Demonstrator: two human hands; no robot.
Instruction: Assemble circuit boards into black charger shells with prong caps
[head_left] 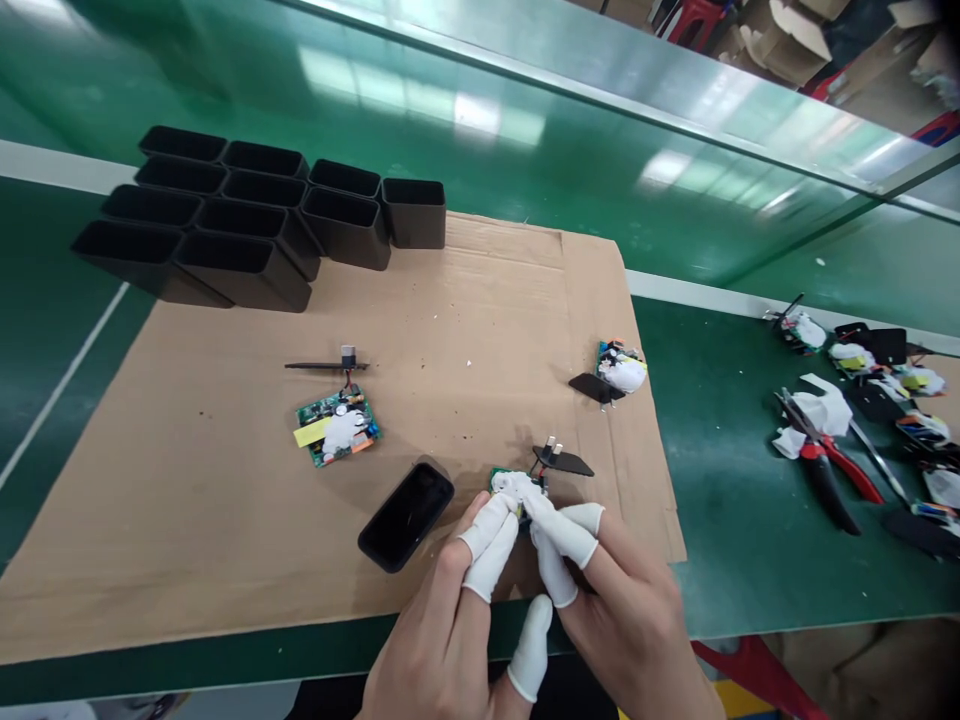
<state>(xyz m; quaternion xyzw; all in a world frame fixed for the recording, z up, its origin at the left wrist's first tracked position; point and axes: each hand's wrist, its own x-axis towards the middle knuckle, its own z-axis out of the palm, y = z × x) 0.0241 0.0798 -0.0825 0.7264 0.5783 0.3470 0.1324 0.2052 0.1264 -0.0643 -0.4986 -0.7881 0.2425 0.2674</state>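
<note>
On a green table (712,490), a cardboard sheet (465,310) lies with black boxes (255,262) ranked at its far-left corner. At its near edge, a person's left hand (439,625), thumb apart and grip unclear, joins the right hand (619,595), closed in a pinch on a white-topped circuit board (511,483).

White finger cots (531,650) with rounded tips sheathe several digits of a person's left hand (442,625) and right hand (630,600), lower centre of the frame. Black clothing (330,697) shows along the bottom edge.
</note>
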